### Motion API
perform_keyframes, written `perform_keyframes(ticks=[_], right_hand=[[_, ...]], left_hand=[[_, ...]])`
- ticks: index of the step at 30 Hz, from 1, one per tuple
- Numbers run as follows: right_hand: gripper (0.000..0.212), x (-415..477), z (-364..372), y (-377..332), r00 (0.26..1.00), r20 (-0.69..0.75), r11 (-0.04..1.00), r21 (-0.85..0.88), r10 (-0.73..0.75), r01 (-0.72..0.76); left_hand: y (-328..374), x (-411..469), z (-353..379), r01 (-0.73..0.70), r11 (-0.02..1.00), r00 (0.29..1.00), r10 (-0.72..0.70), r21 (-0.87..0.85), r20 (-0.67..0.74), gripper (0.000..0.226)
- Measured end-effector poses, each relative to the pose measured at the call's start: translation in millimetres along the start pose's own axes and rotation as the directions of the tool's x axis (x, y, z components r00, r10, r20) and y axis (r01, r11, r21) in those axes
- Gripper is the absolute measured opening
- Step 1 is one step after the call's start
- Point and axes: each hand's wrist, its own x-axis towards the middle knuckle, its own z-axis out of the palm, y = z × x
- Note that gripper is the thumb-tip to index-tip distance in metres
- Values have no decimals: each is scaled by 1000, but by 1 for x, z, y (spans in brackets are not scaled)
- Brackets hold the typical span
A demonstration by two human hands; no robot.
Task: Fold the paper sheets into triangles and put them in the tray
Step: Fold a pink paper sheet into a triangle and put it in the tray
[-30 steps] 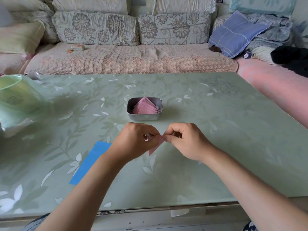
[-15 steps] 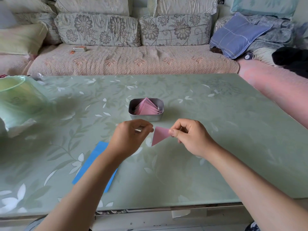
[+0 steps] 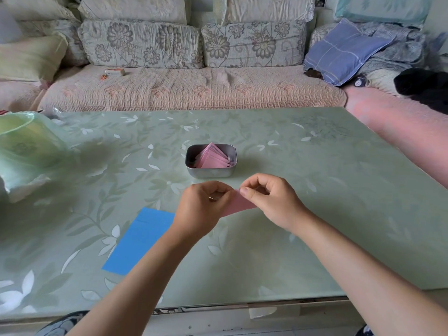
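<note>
Pink paper (image 3: pixel 238 205), partly folded, is gripped by both hands over the glass-covered tabletop (image 3: pixel 327 214). The left hand (image 3: pixel 201 210) curls its fingers round the sheet's left end. The right hand (image 3: pixel 270 201) pinches the upper right edge between thumb and forefinger. How many folds the sheet has cannot be told, since the left hand hides much of it. Just beyond the hands stands the small metal tray (image 3: pixel 210 175), apart from them and holding a fanned stack of folded pink triangles (image 3: pixel 213 158). To the left of the left hand and nearer the person, a blue sheet (image 3: pixel 139 242) lies flat on the tabletop, its right corner passing under the left forearm. Well off to the left of both hands, a pale green plastic bag (image 3: pixel 26 151) sits at the tabletop's edge. Beyond the tray runs a sofa (image 3: pixel 194 89) with floral back cushions. A small box (image 3: pixel 115 72) rests on its seat to the far left, and a blue checked cushion (image 3: pixel 339 53) leans at the far right.
</note>
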Motion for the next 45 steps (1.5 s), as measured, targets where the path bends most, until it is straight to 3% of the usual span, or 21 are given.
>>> perform_keyframes(ticks=[8,20,24,27,30,33,38,45], right_hand=[[20,-3,5,-1,994,9,969,-224,-106,105],[27,5,-9,0,991,-121,987,-157,-54,35],[27,6,-10,3,987,-149,985,-171,-55,29],[25,7,-11,1,988,-145,988,-155,-46,23],[22,5,-7,-1,997,-80,992,-126,-20,9],[20,1,0,-3,1000,-12,997,-82,8,-9],[16,-1,2,-8,1000,2,999,-37,-6,6],[18,-1,1,-4,1000,3,994,-108,30,-30]], left_hand=[[-1,-3,5,-82,988,997,81,127,11,8],[-5,4,-7,-76,982,993,58,170,107,14],[-11,4,-13,-71,959,990,34,274,138,11],[-13,1,-13,-101,931,994,76,351,84,10],[-6,-1,-9,-146,947,988,155,285,-9,10],[2,-3,-4,-120,985,993,119,120,12,7],[1,-1,0,-25,999,1000,24,25,10,9],[-1,0,6,-43,999,999,43,17,17,11]])
